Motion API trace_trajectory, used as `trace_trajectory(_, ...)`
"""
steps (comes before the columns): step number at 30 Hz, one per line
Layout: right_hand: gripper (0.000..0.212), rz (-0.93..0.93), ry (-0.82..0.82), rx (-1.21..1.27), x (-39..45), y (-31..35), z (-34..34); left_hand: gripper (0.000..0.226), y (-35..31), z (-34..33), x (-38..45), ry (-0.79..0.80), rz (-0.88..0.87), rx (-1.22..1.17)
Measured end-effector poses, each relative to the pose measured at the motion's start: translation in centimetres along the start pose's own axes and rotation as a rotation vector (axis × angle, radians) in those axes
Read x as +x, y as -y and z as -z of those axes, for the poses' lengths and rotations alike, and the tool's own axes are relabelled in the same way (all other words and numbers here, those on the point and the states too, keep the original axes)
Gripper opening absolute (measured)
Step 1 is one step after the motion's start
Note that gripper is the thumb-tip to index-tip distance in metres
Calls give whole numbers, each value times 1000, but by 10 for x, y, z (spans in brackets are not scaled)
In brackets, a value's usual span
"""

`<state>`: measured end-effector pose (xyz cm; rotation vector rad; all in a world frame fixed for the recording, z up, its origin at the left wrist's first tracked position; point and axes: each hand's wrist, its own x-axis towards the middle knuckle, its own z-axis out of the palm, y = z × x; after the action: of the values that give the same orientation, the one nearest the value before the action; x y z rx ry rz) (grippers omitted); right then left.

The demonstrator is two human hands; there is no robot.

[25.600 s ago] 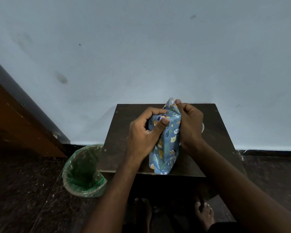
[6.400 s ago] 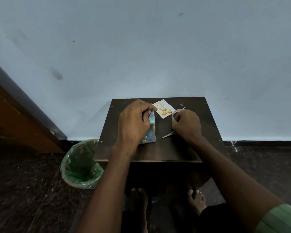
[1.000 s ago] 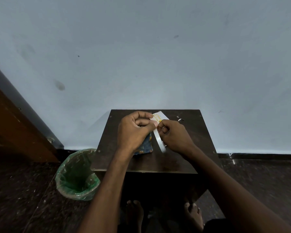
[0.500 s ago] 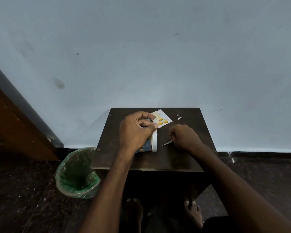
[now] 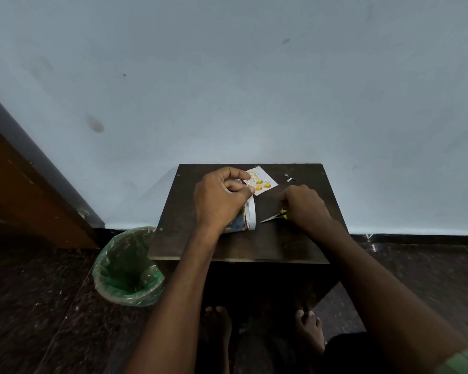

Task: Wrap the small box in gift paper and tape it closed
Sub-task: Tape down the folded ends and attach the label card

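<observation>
The small box, wrapped in blue patterned gift paper (image 5: pixel 237 224), lies on the dark wooden table (image 5: pixel 281 244), mostly hidden under my left hand (image 5: pixel 219 201). That hand covers the box and pinches the end of a white tape roll (image 5: pixel 251 213), which stands on edge against the box's right side. My right hand (image 5: pixel 304 205) grips yellow-handled scissors (image 5: pixel 273 217) just right of the tape, the blades pointing left toward the roll.
A white card with yellow shapes (image 5: pixel 261 180) lies at the table's back, with small paper scraps (image 5: pixel 291 179) to its right. A bin with a green liner (image 5: pixel 129 267) stands on the floor left of the table. My bare feet (image 5: pixel 308 329) are below.
My right hand let go of the tape strip, moved right and took up the scissors. The tape roll now stands beside the box under my left hand.
</observation>
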<state>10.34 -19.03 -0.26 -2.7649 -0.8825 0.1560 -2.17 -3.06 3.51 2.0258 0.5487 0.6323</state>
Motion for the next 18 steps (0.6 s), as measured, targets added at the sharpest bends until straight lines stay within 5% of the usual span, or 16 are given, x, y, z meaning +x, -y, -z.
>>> trace_trajectory(5, 38, 28, -39, -36, 2, -8, -8, 16, 1, 0, 0, 5, 6, -2)
trace_trajectory(9, 26, 57, -14, -88, 4, -10, -6, 17, 1, 1, 1, 7, -3, 0)
trace_trajectory(18, 34, 155, -21, 496, -4, -7, 47, 17, 2, 2, 1, 18, -28, 21)
